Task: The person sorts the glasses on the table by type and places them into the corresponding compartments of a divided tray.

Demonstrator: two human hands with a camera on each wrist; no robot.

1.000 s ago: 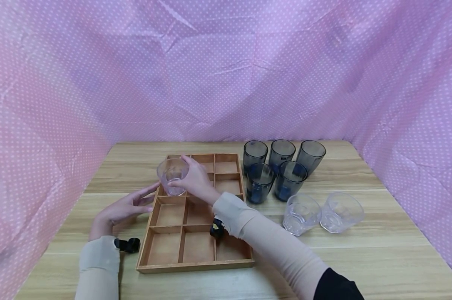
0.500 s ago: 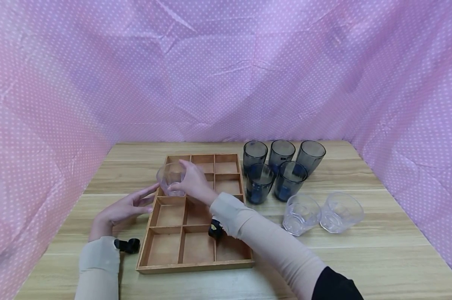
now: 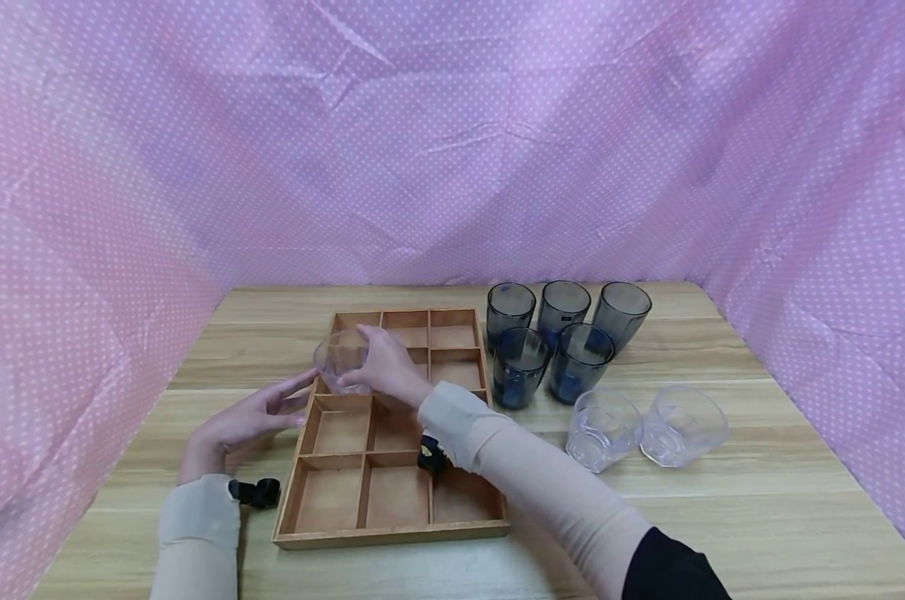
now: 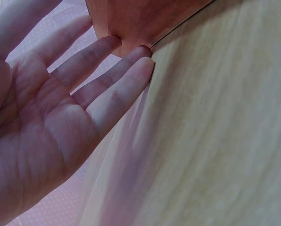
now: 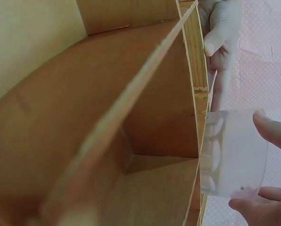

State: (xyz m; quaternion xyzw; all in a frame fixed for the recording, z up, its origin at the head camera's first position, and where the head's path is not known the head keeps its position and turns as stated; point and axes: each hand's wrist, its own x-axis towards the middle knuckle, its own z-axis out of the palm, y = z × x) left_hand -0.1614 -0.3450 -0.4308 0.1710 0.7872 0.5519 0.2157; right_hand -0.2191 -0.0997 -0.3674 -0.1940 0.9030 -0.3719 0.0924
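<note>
My right hand (image 3: 392, 367) holds a clear glass (image 3: 336, 362) between thumb and fingers, upright at the left compartment of the tray's second row from the back. In the right wrist view, the ribbed base of the clear glass (image 5: 232, 150) is partly hidden by a divider; I cannot tell whether it touches the compartment floor. The divided wooden tray (image 3: 392, 538) lies flat on the table. Against its left outer side rest the nearly straight fingers of my left hand (image 3: 246, 421). In the left wrist view, the left hand's palm (image 4: 46, 132) holds nothing.
Several smoky grey-blue tumblers (image 3: 520, 375) stand grouped right of the tray. Two more clear glasses, one nearer (image 3: 602, 432) and one farther right (image 3: 683, 427), stand in front of them. A pink dotted cloth (image 3: 452, 167) hangs around the wood-patterned table (image 3: 722, 533).
My right hand has lowered the clear glass toward the tray, and its rim sits lower now. The left hand stays at the tray's side. The other glasses have not moved.
</note>
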